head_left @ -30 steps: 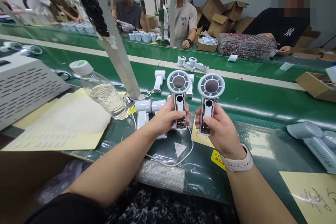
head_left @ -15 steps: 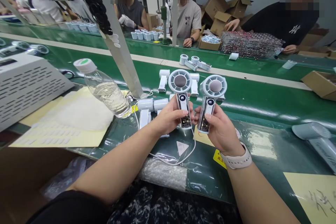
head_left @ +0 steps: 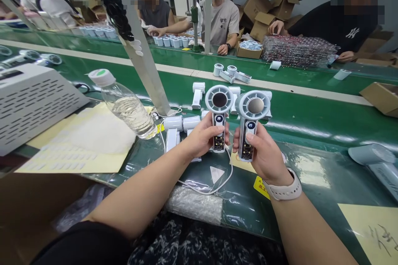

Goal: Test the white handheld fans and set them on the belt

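- Standing capped beside the paper (head_left: 102, 166), the bottle (head_left: 132, 112) looks tilted; a sweep of the left forearm could topple it.
- Just past that forearm, the lying fans (head_left: 173, 123) crowd the bench (head_left: 248, 215); a hand lowered carelessly could shift or scuff them.
- The cable (head_left: 208, 193) loops across the bench below the raised fans and could snag a finger.
- The left hand (head_left: 203, 134) wraps its fingers around the left fan (head_left: 219, 112), held up above the bench, thumb on the front. Its board (head_left: 219, 143) is bare, so a stray touch could harm it.
- The right fan (head_left: 252, 117) is held up just beside it, not touching; if the hands stray inward, the 2 rings could knock.
- The 2 displays (head_left: 250, 125) read 20; a thumb slip could change that. Whether blades spin, I cannot tell.
- The right hand (head_left: 265, 149) grips that handle, fingers curled behind, thumb in front; a slack hold could drop it.
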`<state>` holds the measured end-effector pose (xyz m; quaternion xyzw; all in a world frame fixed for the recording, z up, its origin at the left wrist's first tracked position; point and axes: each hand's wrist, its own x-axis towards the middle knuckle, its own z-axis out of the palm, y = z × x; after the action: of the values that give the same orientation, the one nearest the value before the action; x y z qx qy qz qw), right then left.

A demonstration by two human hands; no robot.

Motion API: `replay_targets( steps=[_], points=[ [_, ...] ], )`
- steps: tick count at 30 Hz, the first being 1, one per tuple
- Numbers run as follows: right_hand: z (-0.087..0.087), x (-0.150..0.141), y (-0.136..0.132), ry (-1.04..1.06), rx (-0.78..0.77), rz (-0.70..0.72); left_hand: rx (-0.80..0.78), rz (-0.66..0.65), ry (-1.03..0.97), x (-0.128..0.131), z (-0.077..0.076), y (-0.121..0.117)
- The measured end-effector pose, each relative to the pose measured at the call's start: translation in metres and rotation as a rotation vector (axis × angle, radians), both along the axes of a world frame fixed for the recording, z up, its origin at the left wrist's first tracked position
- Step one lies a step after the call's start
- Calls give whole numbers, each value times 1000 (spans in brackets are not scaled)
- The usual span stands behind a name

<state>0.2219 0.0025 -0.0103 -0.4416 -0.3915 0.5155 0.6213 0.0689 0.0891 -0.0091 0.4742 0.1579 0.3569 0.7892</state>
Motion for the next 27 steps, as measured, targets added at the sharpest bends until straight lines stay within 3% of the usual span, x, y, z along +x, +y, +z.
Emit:
replay_targets(
  steps=[9, 19, 24, 27],
  points=[
    [-5, 11, 8, -43, -45, -50, -93, 85, 50, 1, -2, 3],
    [-2, 8, 8, 62, -82, -97, -28, 127, 88, 4, -7, 4],
    [-3, 11, 10, 117, -131, -145, 22, 231, 212, 5, -6, 0],
    [-3, 12, 11, 171, -139, -66, 49, 242, 269, 4, -8, -3]
  ],
)
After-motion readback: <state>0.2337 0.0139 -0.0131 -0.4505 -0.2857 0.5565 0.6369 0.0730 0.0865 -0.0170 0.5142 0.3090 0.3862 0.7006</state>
